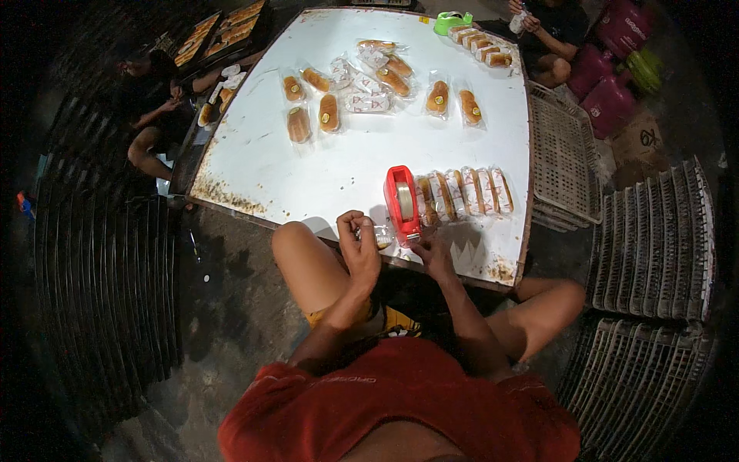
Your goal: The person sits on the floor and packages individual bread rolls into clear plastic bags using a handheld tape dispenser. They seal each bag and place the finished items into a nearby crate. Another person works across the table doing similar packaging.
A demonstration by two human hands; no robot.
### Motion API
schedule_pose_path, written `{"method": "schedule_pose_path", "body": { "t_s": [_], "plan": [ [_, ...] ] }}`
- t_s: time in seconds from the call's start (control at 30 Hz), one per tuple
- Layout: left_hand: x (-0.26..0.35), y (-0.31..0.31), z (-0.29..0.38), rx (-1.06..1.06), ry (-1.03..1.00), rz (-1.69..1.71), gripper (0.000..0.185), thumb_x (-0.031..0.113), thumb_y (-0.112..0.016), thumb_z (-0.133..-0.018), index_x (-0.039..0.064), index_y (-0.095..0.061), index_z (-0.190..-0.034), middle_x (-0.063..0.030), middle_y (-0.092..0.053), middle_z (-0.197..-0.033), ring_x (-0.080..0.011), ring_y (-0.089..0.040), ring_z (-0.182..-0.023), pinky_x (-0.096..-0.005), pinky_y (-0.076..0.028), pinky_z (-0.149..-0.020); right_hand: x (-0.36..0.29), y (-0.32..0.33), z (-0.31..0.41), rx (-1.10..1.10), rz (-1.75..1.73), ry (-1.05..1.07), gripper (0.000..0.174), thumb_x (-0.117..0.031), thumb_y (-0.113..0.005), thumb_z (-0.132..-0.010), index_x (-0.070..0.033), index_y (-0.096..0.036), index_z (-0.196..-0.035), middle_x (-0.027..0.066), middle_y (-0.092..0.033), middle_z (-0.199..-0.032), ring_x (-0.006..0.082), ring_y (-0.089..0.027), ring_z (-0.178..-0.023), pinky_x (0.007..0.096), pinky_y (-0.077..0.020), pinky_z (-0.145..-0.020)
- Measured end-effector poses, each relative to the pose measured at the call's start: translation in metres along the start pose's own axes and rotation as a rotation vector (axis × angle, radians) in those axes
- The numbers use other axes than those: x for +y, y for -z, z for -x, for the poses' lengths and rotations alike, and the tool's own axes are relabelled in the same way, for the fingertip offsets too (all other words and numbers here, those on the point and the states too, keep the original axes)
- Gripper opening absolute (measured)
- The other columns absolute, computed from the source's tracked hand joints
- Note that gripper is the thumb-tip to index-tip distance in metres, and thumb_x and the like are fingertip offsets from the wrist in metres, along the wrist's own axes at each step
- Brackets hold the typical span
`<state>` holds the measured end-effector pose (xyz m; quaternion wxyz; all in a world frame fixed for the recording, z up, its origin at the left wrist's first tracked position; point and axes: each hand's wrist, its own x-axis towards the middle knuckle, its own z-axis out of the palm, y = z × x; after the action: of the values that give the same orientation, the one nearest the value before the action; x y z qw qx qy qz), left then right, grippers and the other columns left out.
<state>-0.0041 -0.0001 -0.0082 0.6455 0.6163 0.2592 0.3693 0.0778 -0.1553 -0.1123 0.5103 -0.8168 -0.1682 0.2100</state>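
Note:
My left hand (359,242) is at the near table edge, its fingers curled on the clear plastic bag of a bread roll (382,235). My right hand (433,254) is at the near, cutter end of a red tape dispenser (402,205); what its fingers hold is too small to tell. Right of the dispenser lies a row of bagged bread rolls (472,192), side by side. Farther back, several bagged rolls (329,113) with yellow stickers lie around a pile of printed plastic bags (369,92).
A green tape dispenser (452,23) and more bagged rolls (481,46) are at the far right. Plastic crates (563,153) stand against the table's right side. Co-workers sit at the left and far right. Trays of bread (234,26) are at the far left.

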Motion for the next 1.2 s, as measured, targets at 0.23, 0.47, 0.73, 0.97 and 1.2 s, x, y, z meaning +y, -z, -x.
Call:
{"method": "schedule_pose_path", "body": {
  "t_s": [0.23, 0.47, 0.73, 0.97, 1.2],
  "plan": [
    [0.0, -0.009, 0.006, -0.126, -0.126, -0.208, 0.018, 0.005, -0.048, -0.098, -0.004, -0.049, -0.114, -0.0108, -0.051, -0.091, -0.0187, -0.049, -0.087, -0.0326, -0.043, -0.08, -0.09, 0.029, 0.014, -0.091, -0.45, 0.195, 0.012, -0.011, -0.07, -0.09, 0.0, -0.068, -0.094, 0.0052, -0.063, -0.101, 0.015, -0.06, -0.091, 0.0296, -0.0476, -0.083],
    [0.001, -0.022, 0.002, -0.172, -0.143, -0.101, 0.016, 0.002, -0.049, -0.097, -0.002, -0.048, -0.112, -0.0091, -0.051, -0.097, -0.0162, -0.049, -0.088, -0.0315, -0.044, -0.082, -0.114, 0.031, 0.008, 0.045, -0.16, 0.406, 0.034, -0.011, -0.074, -0.084, -0.003, -0.062, -0.114, 0.0098, -0.059, -0.117, 0.0192, -0.059, -0.107, 0.0343, -0.0474, -0.093],
    [0.014, -0.029, -0.046, -0.702, 0.304, 0.051, 0.037, 0.02, -0.063, -0.097, 0.001, -0.053, -0.127, -0.0116, -0.062, -0.119, -0.016, -0.057, -0.113, -0.0302, -0.047, -0.095, -0.096, 0.045, -0.009, 0.212, -0.082, 0.226, 0.05, -0.007, -0.078, -0.078, 0.0, -0.055, -0.121, 0.0138, -0.059, -0.117, 0.0229, -0.059, -0.106, 0.0354, -0.0485, -0.092],
    [-0.056, -0.076, -0.147, -0.807, 0.188, -0.034, 0.027, 0.023, -0.062, -0.094, -0.002, -0.061, -0.105, -0.0124, -0.068, -0.108, -0.021, -0.066, -0.091, -0.0342, -0.052, -0.082, -0.093, 0.073, -0.054, 0.394, 0.0, 0.164, 0.08, -0.005, -0.076, -0.08, 0.002, -0.032, -0.146, 0.0247, -0.052, -0.135, 0.0362, -0.052, -0.127, 0.041, -0.0423, -0.105],
    [-0.191, 0.112, -0.375, 0.18, 0.447, -1.244, 0.057, 0.052, -0.069, -0.083, 0.007, -0.065, -0.117, -0.0139, -0.068, -0.113, -0.0324, -0.064, -0.104, -0.0581, -0.049, -0.089, -0.014, 0.204, -0.122, 0.644, 0.593, -0.048, 0.057, -0.008, -0.065, -0.086, -0.001, -0.046, -0.139, 0.0244, -0.052, -0.133, 0.0413, -0.055, -0.117, 0.0479, -0.0442, -0.1]
  ]
}}
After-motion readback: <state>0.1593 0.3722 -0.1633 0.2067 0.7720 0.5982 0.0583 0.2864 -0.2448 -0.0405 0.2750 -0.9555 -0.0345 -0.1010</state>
